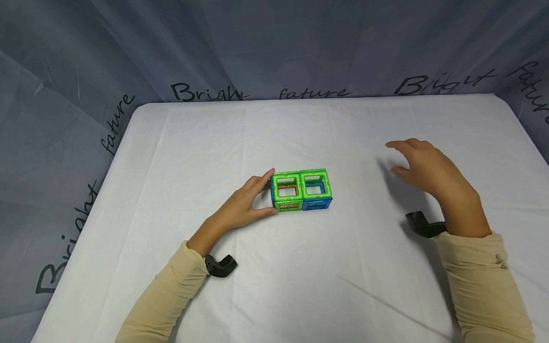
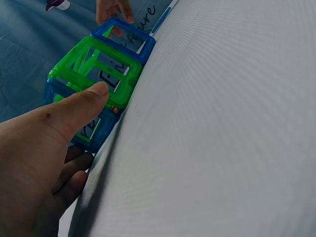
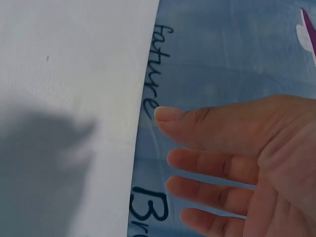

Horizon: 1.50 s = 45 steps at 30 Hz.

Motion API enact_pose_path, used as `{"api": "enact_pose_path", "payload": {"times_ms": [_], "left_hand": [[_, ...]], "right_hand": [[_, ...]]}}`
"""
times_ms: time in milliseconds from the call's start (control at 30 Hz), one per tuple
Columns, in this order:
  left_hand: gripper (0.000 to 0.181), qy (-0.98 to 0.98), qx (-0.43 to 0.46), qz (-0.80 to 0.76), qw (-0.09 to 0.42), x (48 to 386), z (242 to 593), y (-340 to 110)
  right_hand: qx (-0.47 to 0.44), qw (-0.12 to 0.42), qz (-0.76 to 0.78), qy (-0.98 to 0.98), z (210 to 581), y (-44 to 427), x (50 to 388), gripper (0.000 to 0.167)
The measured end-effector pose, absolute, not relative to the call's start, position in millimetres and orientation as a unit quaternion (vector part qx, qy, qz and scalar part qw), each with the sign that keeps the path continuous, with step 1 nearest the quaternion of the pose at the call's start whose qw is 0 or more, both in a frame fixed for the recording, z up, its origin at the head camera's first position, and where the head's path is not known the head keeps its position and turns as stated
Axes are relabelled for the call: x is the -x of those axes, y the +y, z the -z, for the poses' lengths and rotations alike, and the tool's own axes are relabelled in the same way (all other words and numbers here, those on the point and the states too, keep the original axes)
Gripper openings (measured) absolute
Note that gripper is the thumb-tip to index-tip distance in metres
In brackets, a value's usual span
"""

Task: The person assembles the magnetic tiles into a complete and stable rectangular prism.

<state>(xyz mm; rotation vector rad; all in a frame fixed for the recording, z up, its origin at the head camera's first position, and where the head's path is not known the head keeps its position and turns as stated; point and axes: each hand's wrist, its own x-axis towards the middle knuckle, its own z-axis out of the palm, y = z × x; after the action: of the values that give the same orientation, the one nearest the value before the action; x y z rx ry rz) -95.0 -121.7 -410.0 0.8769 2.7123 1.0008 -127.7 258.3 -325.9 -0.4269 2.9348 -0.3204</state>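
Observation:
Two joined cubes of magnetic tiles [image 1: 302, 189], open-framed, lie on the white table. Green frames top both cubes, blue ones show on the right cube's front and the left end, and a little orange shows inside. My left hand [image 1: 240, 202] holds the left end, thumb at the front corner and index finger at the back. In the left wrist view, the thumb [image 2: 86, 106] lies against a green tile [image 2: 101, 74], while the other fingers are partly hidden. Off to the right, my right hand [image 1: 429, 166] hovers above the table, thumb and fingers apart, holding nothing.
The white-covered table [image 1: 321, 276] has rounded far corners. Grey-blue cloth [image 1: 274, 47] with handwritten black lettering hangs behind it and along the left side. A black wrist camera [image 1: 220, 266] sits at the left cuff, another black camera [image 1: 424, 225] at the right.

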Motion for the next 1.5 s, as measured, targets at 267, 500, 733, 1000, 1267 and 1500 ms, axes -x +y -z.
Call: {"api": "enact_pose_path", "payload": {"times_ms": [267,500,733,1000,1267,1500], "left_hand": [[0.088,0.893,-0.296,-0.333,0.057,95,408,-121],[0.088,0.895,-0.29,-0.333,0.061,95,408,-121],[0.088,0.894,-0.291,-0.335,0.06,95,409,-121],[0.088,0.895,-0.292,-0.332,0.058,95,409,-121],[0.088,0.895,-0.291,-0.333,0.062,95,408,-121],[0.088,0.897,-0.289,-0.329,0.064,95,409,-121]], "right_hand": [[0.101,0.14,0.092,0.981,330,275,134,0.063],[0.078,0.17,0.073,0.98,337,290,138,0.072],[0.053,0.18,0.059,0.98,346,299,140,0.076],[0.046,0.176,0.039,0.983,353,303,143,0.075],[0.035,0.194,0.054,0.979,358,308,148,0.075],[0.028,0.215,0.066,0.974,360,313,150,0.073]]}}
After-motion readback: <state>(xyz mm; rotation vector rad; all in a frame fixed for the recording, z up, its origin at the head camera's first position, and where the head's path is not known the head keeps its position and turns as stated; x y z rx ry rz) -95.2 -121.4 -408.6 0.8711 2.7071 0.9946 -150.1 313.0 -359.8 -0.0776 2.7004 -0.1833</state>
